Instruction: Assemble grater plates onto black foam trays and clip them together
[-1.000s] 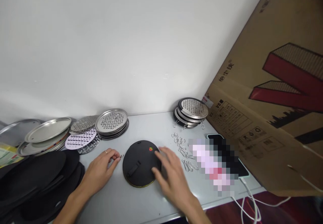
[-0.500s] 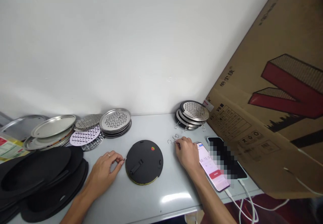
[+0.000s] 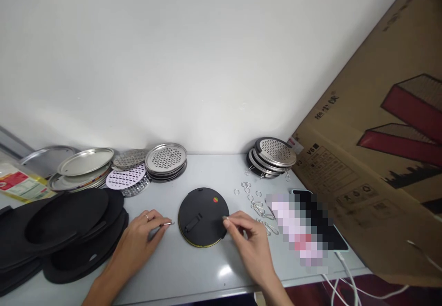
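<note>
Nr blk discs (image 3: 67, 216), L grip (image 3: 143, 230) pinches metal pc (image 3: 168, 223); R grip (image 3: 251, 233) pinched nr rings (image 3: 247, 189), hold unclear

Before me, a black disc (image 3: 203, 211) with a red-and-yellow dot (image 3: 215, 200) and raised strip (image 3: 192, 224) lies flat on the tabletop (image 3: 179, 271); my left grip (image 3: 143, 233) pinches a slim metal piece (image 3: 169, 223) beside it.

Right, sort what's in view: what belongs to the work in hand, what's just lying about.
Likely part of the job:
black disc, between the left hand and right hand
small metal piece in the left fingers
loose rings and clips
black covers
perforated plates
stack with rings hanging

Likely just lying about:
dark phone
white cables
cardboard box
packet
</note>
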A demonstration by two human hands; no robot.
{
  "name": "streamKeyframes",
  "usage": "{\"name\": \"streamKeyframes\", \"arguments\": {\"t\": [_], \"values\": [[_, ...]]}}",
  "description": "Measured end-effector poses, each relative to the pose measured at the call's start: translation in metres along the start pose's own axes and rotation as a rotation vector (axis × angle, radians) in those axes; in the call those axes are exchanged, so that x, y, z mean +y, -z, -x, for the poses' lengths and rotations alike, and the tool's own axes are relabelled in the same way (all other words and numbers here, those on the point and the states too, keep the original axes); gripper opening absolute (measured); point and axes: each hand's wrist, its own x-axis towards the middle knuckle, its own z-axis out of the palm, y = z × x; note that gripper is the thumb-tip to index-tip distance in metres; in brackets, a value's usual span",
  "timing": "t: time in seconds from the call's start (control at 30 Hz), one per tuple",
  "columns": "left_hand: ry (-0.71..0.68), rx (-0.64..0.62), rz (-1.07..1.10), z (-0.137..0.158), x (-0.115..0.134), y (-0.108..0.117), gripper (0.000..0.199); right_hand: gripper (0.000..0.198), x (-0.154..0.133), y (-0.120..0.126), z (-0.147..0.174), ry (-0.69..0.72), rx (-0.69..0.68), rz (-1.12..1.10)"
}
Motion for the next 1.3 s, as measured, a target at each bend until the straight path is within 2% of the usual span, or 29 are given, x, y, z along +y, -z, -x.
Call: {"name": "streamKeyframes", "arguments": {"t": [0.1,0.2,0.33,0.43,0.53,0.63,0.73,0.83,0.93,1.07,1.13,1.3], "values": [[0.017,0.001,0.074,0.017,0.005,0.002,0.024,0.021,-0.014,-0.022,0.018,-0.033,-0.06,-0.296],[0.046,0.04,0.13,0.028,0.007,0.001,0.022,0.016,-0.02,-0.04,0.03,-0.061,-0.095,-0.449],[0.041,0.053,0.136,0.034,0.006,-0.001,0.02,0.014,-0.02,-0.051,0.037,-0.09,-0.144,-0.515],[0.005,0.103,0.113,0.036,0.013,0.003,0.023,0.015,-0.017,-0.055,0.041,-0.137,-0.168,-0.568],[-0.024,0.126,0.165,0.039,0.038,0.011,0.023,0.017,-0.013,-0.06,0.047,-0.178,-0.176,-0.574],[-0.053,0.059,0.31,0.043,0.068,0.013,0.02,0.021,-0.011,-0.066,0.053,-0.228,-0.19,-0.577],[-0.022,0.023,0.434,0.044,0.085,0.008,0.016,0.027,-0.014,-0.071,0.054,-0.289,-0.235,-0.604],[0.016,0.088,0.515,0.045,0.085,0.004,0.008,0.029,-0.019,-0.073,0.052,-0.247,-0.272,-0.611],[0.008,0.141,0.555,0.048,0.077,0.004,0.011,0.027,-0.02,-0.075,0.052,-0.154,-0.307,-0.605],[0.042,0.189,0.547,0.055,0.069,0.009,0.015,0.019,-0.018,-0.08,0.055,-0.023,-0.263,-0.452],[0.097,0.233,0.522,0.058,0.066,0.009,0.012,0.025,-0.02,-0.082,0.055,0.046,-0.262,-0.299],[0.22,0.323,0.435,0.064,0.052,0.008,0.011,0.055,-0.036,-0.09,0.04,0.199,-0.521,0.277]]}}
